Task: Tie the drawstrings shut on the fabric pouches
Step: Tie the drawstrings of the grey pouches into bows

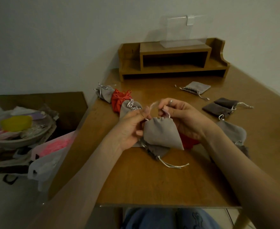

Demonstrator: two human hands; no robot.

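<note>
A grey fabric pouch (161,133) hangs above the wooden table (145,180), its mouth gathered at the top. My left hand (132,128) pinches one pale drawstring (152,105) at the pouch's left corner. My right hand (183,118) pinches the other cord at the right corner, beside the looped string. Under the held pouch lie another grey pouch (157,150) with loose strings and a red pouch (188,141), partly hidden.
Tied grey pouches (105,93) and a red one (119,100) sit at the table's left edge. Flat grey pouches (196,87) and darker ones (222,107) lie to the right. A wooden shelf (174,60) stands at the back. A cluttered box (21,126) sits left of the table.
</note>
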